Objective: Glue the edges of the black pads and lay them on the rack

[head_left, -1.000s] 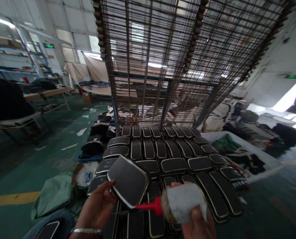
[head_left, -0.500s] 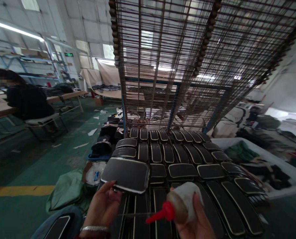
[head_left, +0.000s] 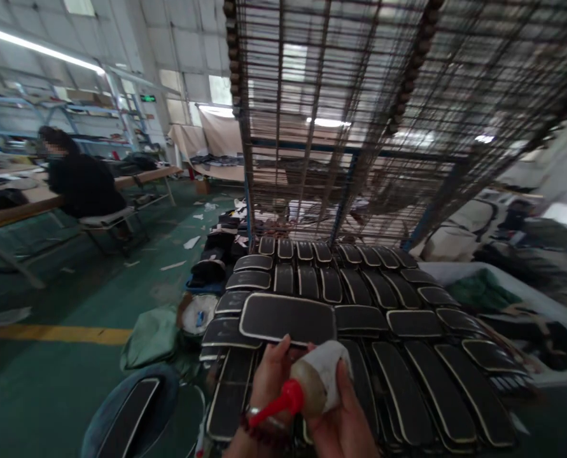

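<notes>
A black rectangular panel with rounded corners and a cream edge [head_left: 287, 318] lies at the fingertips of my left hand [head_left: 270, 375]. Its near edge is pinched there, with the thumb on top, and the panel overlaps the rows of similar panels behind it. My right hand [head_left: 343, 416] is wrapped round a squeeze bottle [head_left: 319, 376] with a whitish covering and a yellowish shoulder. Its red nozzle [head_left: 278, 402] points left and down, passing in front of my left wrist. The bottle hides part of my left hand and the panels below.
Rows of black cream-edged panels [head_left: 417, 381] spread below a raised wire-mesh rack [head_left: 307, 83]. At left, one panel [head_left: 129, 413] rests on a round blue-grey surface, near green cloth [head_left: 152, 337]. A person [head_left: 85, 172] sits at a bench. A white bin [head_left: 557, 375] stands right.
My left hand has moved right, close to the bottle, and the panel at its fingertips appears farther right. The bottle has shifted left in my right hand. The camera view has turned slightly left.
</notes>
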Demonstrator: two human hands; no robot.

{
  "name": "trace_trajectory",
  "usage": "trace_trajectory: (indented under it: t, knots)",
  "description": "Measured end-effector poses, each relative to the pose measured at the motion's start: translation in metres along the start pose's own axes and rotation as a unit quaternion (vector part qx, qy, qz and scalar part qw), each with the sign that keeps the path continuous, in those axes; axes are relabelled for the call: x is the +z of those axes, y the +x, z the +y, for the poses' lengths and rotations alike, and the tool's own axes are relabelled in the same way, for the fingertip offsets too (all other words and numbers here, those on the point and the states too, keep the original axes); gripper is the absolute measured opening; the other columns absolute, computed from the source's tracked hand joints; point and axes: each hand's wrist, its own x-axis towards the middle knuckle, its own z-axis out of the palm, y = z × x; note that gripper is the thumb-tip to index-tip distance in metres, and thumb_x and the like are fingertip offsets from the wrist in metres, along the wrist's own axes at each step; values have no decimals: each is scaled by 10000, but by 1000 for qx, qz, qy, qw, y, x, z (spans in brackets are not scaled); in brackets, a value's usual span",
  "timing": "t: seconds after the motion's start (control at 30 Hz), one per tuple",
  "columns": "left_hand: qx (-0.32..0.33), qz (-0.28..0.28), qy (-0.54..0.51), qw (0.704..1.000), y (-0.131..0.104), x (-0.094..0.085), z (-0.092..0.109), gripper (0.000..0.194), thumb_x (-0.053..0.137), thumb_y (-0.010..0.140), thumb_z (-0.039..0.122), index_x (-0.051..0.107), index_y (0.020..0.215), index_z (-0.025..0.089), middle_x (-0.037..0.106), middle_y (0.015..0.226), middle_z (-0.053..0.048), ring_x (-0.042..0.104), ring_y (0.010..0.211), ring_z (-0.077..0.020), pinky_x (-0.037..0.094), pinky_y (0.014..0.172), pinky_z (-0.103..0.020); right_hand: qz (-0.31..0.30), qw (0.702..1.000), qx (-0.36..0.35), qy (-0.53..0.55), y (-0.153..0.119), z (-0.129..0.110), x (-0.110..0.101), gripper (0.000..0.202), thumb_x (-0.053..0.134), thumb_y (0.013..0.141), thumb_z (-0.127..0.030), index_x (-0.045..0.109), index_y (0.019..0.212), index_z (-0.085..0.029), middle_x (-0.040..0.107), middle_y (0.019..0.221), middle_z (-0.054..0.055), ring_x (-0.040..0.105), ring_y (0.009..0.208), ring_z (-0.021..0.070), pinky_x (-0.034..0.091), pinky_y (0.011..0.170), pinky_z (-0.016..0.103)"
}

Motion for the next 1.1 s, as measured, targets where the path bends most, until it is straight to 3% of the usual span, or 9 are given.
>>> trace_trajectory:
  t: [0.17, 0.27, 0.33, 0.4, 0.5, 0.67, 0.83, 0.97, 1.1]
  knots:
    - [72, -29, -3, 997, -2, -7, -19, 165, 776, 703, 198, 645, 803, 199, 755, 809, -43, 732, 827, -244, 551, 839, -391, 75, 997, 5, -20, -7, -21, 1, 526, 958, 600, -273, 715, 1063, -226, 723, 1114, 72, 705, 952, 223, 610, 809, 324]
    - [62, -82, 46, 994, -11, -31, -16, 399, 801, 560, 50, 698, 923, 179, 752, 1088, -114, 688, 1040, -282, 514, 911, -380, 100, 994, 8, -37, -10, -44, 2, 655, 984, 536, -235, 689, 1121, -229, 705, 1151, 99, 704, 956, 248, 617, 791, 358]
    - [35, -92, 94, 991, -18, -58, -3, 449, 775, 540, 5, 717, 958, 157, 742, 1134, -148, 667, 1093, -297, 501, 912, -381, 112, 992, 8, -59, -13, -62, 4, 701, 989, 512, -198, 681, 1141, -219, 699, 1153, 128, 712, 919, 268, 626, 743, 378]
    - [22, -68, 130, 989, -20, -85, 19, 287, 753, 629, 61, 727, 897, 160, 783, 981, -102, 714, 956, -242, 500, 885, -354, 106, 990, 28, -89, -14, -78, 9, 657, 972, 551, -160, 683, 1140, -195, 695, 1149, 155, 715, 894, 278, 624, 740, 408]
    - [-9, -69, 183, 981, -17, -102, 65, 181, 683, 799, 228, 736, 948, 140, 793, 884, -82, 719, 841, -185, 499, 834, -298, 72, 985, 60, -146, -12, -93, 17, 518, 919, 669, -174, 688, 1132, -154, 695, 1142, 180, 712, 877, 268, 608, 766, 421]
    - [-75, -150, 349, 922, -14, -56, 117, 363, 654, 833, 421, 728, 1031, 125, 782, 922, -93, 704, 775, -172, 506, 671, -249, 25, 960, 106, -257, 1, -90, 25, 504, 920, 677, -319, 707, 1059, -68, 733, 1011, 165, 694, 800, 235, 584, 731, 346]
    - [-72, -198, 460, 863, -17, -3, 113, 293, 712, 699, 105, 735, 986, 158, 771, 809, -51, 707, 731, -204, 530, 670, -285, -54, 939, 104, -323, 6, -71, 28, 410, 843, 771, -386, 719, 1012, -79, 737, 888, 108, 668, 761, 195, 543, 720, 293]
    - [-44, -212, 508, 834, -22, 2, 112, 384, 617, 661, 22, 733, 987, 188, 773, 783, -39, 720, 740, -239, 552, 752, -363, -38, 943, 26, -331, 0, -83, 33, 435, 805, 808, -410, 697, 1102, -108, 735, 952, 132, 679, 870, 252, 540, 803, 373]
    - [-66, -261, 520, 810, -35, -5, 124, 399, 596, 697, 32, 729, 1027, 212, 780, 880, -34, 719, 827, -239, 540, 825, -371, -41, 929, -134, -343, -10, -120, 47, 435, 814, 787, -440, 701, 1101, -162, 740, 968, 136, 683, 907, 290, 540, 834, 429]
